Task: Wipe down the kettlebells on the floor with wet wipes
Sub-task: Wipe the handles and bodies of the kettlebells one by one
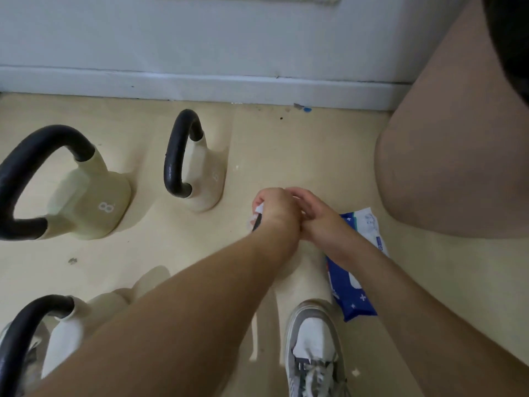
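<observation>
Mid-frame, my left hand [274, 209] clutches a wet wipe [259, 209] against a kettlebell handle [255, 224]; whether my right hand [313, 216] grips anything, I cannot tell.

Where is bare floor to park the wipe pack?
Bare floor lies below the white skirting board, between the middle cream black-handled kettlebell and the beige padded furniture; also between the cream kettlebell marked 8 and the near-left kettlebell. Crowded around the left hand, right hand, blue plastic wipe pack and grey shoe.
</observation>
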### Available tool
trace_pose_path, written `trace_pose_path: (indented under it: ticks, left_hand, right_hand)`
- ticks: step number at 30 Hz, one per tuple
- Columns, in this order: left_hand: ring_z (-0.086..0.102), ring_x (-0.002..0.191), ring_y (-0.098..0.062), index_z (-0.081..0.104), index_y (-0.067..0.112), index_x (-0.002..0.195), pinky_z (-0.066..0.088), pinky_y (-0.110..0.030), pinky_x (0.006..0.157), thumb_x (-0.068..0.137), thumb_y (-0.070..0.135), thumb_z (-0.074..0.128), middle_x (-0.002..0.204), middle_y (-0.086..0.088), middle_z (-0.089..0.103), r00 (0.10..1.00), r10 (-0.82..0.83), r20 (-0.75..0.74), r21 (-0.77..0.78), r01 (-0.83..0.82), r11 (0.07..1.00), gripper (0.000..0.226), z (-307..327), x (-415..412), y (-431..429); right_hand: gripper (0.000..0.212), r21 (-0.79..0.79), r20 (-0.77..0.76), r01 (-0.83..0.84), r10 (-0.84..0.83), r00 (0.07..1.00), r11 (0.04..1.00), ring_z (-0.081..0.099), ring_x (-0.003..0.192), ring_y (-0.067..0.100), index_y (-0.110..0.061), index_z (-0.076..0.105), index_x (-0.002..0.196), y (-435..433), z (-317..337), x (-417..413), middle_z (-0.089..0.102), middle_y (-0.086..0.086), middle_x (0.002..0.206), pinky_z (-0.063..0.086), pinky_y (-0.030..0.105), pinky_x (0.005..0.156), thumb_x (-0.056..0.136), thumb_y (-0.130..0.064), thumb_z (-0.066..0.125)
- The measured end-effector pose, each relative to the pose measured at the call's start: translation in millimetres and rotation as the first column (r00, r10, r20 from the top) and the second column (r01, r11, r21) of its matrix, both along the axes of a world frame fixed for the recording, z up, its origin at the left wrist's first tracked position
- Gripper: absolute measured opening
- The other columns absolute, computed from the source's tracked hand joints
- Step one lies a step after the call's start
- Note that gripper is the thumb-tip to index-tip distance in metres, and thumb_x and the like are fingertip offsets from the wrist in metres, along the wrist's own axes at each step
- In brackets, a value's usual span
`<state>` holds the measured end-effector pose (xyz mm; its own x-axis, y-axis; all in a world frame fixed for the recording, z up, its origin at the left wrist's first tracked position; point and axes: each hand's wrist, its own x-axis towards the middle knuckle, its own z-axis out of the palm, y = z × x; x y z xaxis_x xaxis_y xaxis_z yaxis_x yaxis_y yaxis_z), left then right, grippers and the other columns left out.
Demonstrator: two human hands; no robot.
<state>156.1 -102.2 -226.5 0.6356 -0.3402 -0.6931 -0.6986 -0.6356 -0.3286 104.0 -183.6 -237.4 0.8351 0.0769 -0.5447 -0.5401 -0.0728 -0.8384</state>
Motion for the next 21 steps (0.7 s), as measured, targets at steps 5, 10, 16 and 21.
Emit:
trace_pose_path:
  ticks: [5,10,16,21]
  left_hand:
    - [0.064,0.1,-0.027,0.055,0.013,0.118,0.043,-0.033,0.069,0.091,0.016,0.05,0.105,-0.005,0.065,0.89,0.445,0.096,-0.586,-0.311,0.748,0.028,13,-25,38]
    - [0.062,0.071,-0.026,0.048,0.021,0.1,0.033,-0.032,0.05,0.088,0.031,0.056,0.08,0.002,0.061,0.693,0.71,-0.122,-0.818,-0.475,0.323,0.017,7,-96,61]
    - [0.049,0.072,-0.021,0.048,0.024,0.083,0.04,-0.037,0.059,0.082,0.019,0.057,0.077,0.003,0.057,0.665,0.742,-0.086,-0.882,-0.398,0.254,0.01,-7,-117,85]
    - [0.054,0.077,-0.011,0.063,0.02,0.093,0.042,-0.021,0.068,0.073,0.017,0.053,0.084,0.01,0.061,0.596,0.747,-0.294,-0.932,-0.352,-0.086,0.023,-30,-87,91]
  right_hand:
    - [0.076,-0.066,0.127,-0.211,0.218,0.968,0.975,0.041,0.132,0.003,-0.022,0.042,0.14,-1,18,7,0.046,-0.007,0.142,0.039,0.007,0.093,0.078,0.022,0.036]
    - [0.063,-0.523,0.078,-0.523,0.649,0.756,0.673,0.042,0.129,0.012,-0.036,0.046,0.133,24,37,5,0.041,-0.008,0.144,0.039,0.03,0.1,0.081,-0.002,0.054]
    - [0.015,-0.867,0.056,-0.332,0.735,0.676,0.371,0.056,0.078,0.019,-0.025,0.063,0.091,28,27,-14,0.061,-0.004,0.08,0.04,0.029,0.066,0.076,-0.025,0.064]
    - [0.035,-0.617,0.128,-0.181,0.324,0.937,0.766,0.046,0.051,0.008,-0.026,0.047,0.062,38,15,-63,0.048,-0.005,0.055,0.032,0.022,0.048,0.077,-0.047,0.07]
